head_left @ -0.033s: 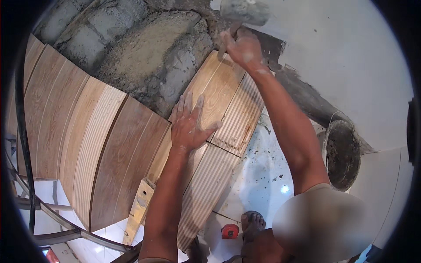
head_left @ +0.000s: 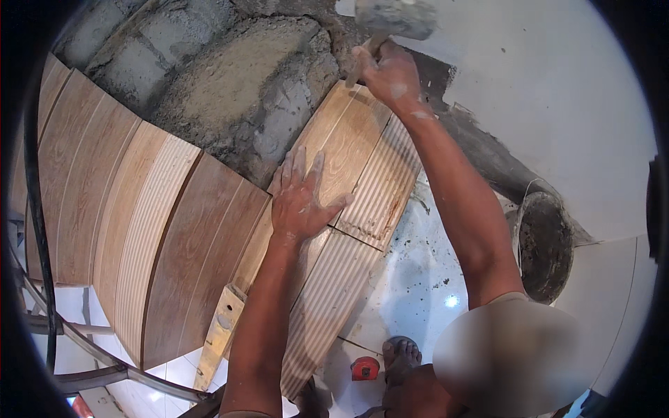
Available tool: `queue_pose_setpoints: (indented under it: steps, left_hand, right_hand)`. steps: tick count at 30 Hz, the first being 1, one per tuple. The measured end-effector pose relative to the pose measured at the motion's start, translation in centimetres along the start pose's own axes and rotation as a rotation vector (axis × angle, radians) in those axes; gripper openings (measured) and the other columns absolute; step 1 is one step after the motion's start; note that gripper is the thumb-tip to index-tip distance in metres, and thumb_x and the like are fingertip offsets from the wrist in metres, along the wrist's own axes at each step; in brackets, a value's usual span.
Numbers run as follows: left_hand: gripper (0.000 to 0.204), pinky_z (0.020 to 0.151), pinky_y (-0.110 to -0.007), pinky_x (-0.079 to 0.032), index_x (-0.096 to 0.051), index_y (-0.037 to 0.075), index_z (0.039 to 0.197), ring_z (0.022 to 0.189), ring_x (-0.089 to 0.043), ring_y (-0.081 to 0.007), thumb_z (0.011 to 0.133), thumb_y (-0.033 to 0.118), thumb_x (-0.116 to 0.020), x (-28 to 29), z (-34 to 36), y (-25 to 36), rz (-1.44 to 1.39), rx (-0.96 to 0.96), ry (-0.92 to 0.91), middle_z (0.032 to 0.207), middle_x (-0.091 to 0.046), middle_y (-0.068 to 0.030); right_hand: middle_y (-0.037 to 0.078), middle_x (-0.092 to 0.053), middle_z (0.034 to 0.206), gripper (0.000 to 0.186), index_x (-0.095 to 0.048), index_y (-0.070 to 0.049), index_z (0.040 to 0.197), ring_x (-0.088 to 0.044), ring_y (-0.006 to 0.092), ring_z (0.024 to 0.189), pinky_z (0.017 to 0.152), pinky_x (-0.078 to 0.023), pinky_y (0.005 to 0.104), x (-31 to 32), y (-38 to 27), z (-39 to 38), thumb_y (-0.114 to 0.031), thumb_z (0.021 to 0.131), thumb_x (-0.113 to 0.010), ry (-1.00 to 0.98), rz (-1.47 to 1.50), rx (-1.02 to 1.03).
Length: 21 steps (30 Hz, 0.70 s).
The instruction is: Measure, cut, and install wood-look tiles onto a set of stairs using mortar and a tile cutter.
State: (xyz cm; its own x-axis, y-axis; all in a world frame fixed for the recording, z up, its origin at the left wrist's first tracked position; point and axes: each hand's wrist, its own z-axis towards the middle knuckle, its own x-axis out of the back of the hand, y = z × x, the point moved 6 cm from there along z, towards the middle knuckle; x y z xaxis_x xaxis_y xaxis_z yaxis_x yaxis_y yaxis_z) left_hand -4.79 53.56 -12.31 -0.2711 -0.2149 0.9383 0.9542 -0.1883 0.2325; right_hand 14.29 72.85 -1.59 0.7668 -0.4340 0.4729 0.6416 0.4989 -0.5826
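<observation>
My left hand (head_left: 302, 202) lies flat, fingers spread, on a wood-look step tile (head_left: 352, 129) with a ribbed front strip. It rests close to the joint with a second ribbed tile (head_left: 336, 272). My right hand (head_left: 391, 78) grips the handle of a mallet. The mallet's thick, mortar-smeared head (head_left: 397, 17) hangs past the tile's far end, by the wall. A grey mortar bed (head_left: 240, 80) borders the tile on the left. Whitish dust marks both hands.
Tiled steps (head_left: 202, 251) rise on the left, beside a metal railing (head_left: 104, 355) and a black cable (head_left: 35, 181). A yellow spirit level (head_left: 224, 320) leans by my left forearm. Right: a mortar-stained bucket (head_left: 547, 247). A red tape measure (head_left: 364, 368) lies near my foot.
The mallet head has shifted slightly to the right, and my right hand has tilted a little with it. My left hand stays in place on the tile.
</observation>
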Motion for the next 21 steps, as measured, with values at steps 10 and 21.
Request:
queue_pose_setpoints:
  steps: [10, 21]
  left_hand:
    - [0.104, 0.126, -0.056, -0.018, -0.039, 0.016, 0.162, 0.157, -0.024, -0.0425, 0.082, 0.075, -0.069, -0.1, 0.1, 0.0, 0.026, 0.018, -0.038, 0.168, -0.027, -0.0249]
    - [0.102, 0.125, -0.057, -0.018, -0.035, 0.013, 0.163, 0.156, -0.023, -0.0434, 0.087, 0.077, -0.061, -0.2, 0.0, 0.2, 0.07, -0.013, -0.051, 0.168, -0.027, -0.0266]
  right_hand:
    - [0.027, -0.072, 0.098, 0.046, -0.069, 0.001, 0.106, -0.068, 0.0479, 0.094, 0.087, -0.054, 0.0532, 0.8, -0.9, -1.4, -0.044, 0.1, -0.061, -0.017, -0.055, 0.046]
    - [0.029, -0.07, 0.09, 0.052, -0.065, 0.007, 0.101, -0.068, 0.0471, 0.089, 0.085, -0.053, 0.0522, 0.9, -4.7, -5.7, -0.045, 0.101, -0.06, -0.267, -0.093, 0.163]
